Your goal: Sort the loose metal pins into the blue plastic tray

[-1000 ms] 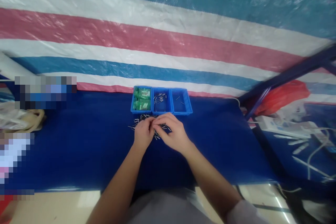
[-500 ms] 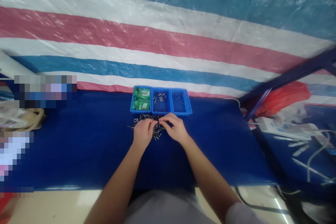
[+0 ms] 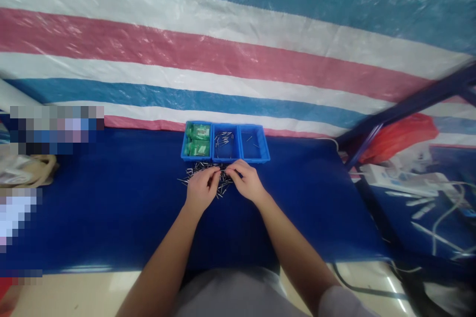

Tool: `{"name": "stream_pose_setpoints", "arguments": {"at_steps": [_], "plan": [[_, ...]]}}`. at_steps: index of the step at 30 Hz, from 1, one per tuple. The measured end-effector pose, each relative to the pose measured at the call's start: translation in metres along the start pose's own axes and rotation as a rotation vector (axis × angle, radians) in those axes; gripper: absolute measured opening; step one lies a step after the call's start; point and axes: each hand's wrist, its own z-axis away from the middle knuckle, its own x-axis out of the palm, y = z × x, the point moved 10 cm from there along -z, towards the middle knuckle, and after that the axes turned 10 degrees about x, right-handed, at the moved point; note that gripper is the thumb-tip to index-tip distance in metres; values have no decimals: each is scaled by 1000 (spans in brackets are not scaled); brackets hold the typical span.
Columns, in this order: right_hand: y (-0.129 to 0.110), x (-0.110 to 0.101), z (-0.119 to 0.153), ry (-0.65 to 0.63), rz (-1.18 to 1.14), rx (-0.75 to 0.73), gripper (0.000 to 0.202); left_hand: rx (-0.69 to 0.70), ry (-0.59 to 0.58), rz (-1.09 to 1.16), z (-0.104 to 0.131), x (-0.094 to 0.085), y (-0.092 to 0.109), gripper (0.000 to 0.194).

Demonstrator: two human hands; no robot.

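Observation:
A pile of slim dark and silver metal rods (image 3: 223, 190) lies on the blue table, partly hidden under both hands. My left hand (image 3: 201, 189) is over the pile's left part, thumb and forefinger pinched together. Facing it from the right, my right hand (image 3: 247, 182) also has its fingertips pinched. The two sets of fingertips are close together with a small gap. Whatever they hold is too small to make out. Just beyond stand three joined blue bins: the left bin (image 3: 183, 152) holds green packets (image 3: 199, 132), the middle bin (image 3: 223, 150) several rods, the right bin (image 3: 263, 151) a few thin pieces.
Behind the blue table (image 3: 308, 198) hangs a striped plastic sheet (image 3: 238, 67). To the right are a dark metal frame post (image 3: 366, 143), a red bag (image 3: 405, 133), and a white power strip (image 3: 394, 183) with cables. A tan basket (image 3: 46, 171) sits at the left edge.
My fingertips have drawn slightly apart above the pile, both hands still pinched. The whole view has shifted a little, so the bins appear slightly further left.

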Motion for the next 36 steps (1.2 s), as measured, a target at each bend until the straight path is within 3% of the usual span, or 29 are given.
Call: {"name": "stream_pose_setpoints", "arguments": {"at_steps": [17,24,36], "plan": [[-5,0,3,47,-48,-59,15,4,-31,-89,-3,-2,-1,20],[-9,-4,4,78,-2,-69,14,-21,2,14,-2,-3,-1,18],[-8,-2,6,78,-38,-71,14,36,-6,-57,-3,-3,4,15]]}}
